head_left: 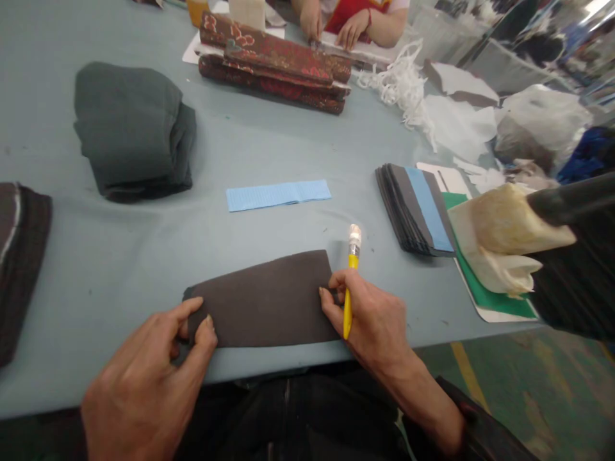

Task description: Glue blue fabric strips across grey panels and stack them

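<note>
A dark grey-brown fabric piece [264,301] lies near the table's front edge, held at both ends. My left hand [148,371] pinches its left end between thumb and fingers. At its right edge, my right hand [369,314] grips the cloth with thumb and forefinger. Tucked in that same hand is a yellow-handled brush [353,256], its whitish bristles pointing away from me. Beyond the fabric lies a flat light-blue strip [278,194]. To the right sits a stack of dark fabric pieces [408,208] with a blue strip across its top.
Folded dark green cloth [129,128] rests at left, dark fabric [22,269] at the left edge. Brown patterned rolls [273,64] lie at the back, before another person's hands [353,29]. White cords [398,83] and a cream-coloured container [509,224] on a green board stand right.
</note>
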The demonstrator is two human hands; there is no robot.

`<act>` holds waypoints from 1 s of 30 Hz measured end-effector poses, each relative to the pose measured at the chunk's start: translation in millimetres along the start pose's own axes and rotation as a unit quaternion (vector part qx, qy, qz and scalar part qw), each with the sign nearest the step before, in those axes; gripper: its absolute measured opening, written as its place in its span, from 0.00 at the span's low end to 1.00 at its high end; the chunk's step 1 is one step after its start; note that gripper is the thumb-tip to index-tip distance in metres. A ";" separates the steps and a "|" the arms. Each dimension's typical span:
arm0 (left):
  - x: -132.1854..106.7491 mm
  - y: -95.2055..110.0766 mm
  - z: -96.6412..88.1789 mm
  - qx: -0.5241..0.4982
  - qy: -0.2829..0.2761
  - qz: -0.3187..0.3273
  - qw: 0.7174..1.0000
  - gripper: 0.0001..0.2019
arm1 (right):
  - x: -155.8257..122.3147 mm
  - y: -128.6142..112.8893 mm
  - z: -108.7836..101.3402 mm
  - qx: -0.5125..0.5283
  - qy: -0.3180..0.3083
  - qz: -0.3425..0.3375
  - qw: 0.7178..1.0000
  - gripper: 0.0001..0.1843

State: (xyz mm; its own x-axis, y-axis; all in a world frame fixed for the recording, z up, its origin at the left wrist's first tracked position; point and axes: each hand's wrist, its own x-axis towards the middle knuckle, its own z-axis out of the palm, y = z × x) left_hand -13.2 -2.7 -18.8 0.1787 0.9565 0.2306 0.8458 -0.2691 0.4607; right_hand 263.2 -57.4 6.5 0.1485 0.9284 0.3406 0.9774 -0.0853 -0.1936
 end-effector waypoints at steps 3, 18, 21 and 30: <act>4.8 7.5 -1.8 0.023 0.015 0.014 1.000 0.16 | -0.4 1.2 0.4 -0.016 -0.009 -0.005 1.000 0.03; 8.7 10.6 -2.2 0.035 0.026 0.021 0.999 0.14 | -1.2 7.8 11.6 -0.030 0.079 -0.157 0.984 0.07; 8.2 11.3 -2.9 0.042 0.026 0.025 0.998 0.13 | 0.8 11.5 13.2 -0.018 0.053 -0.185 0.981 0.09; 5.6 5.5 -3.1 0.066 0.055 0.091 0.992 0.12 | 1.8 9.2 9.1 -0.044 0.056 -0.182 0.981 0.03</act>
State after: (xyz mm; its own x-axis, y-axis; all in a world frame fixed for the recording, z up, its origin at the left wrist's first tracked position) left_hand -9.2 0.8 -12.3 0.2849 0.8737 0.3944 0.8640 -0.4122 0.2891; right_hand 271.1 -53.2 -3.0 -0.2014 0.8581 0.4723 0.9772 0.2088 0.0374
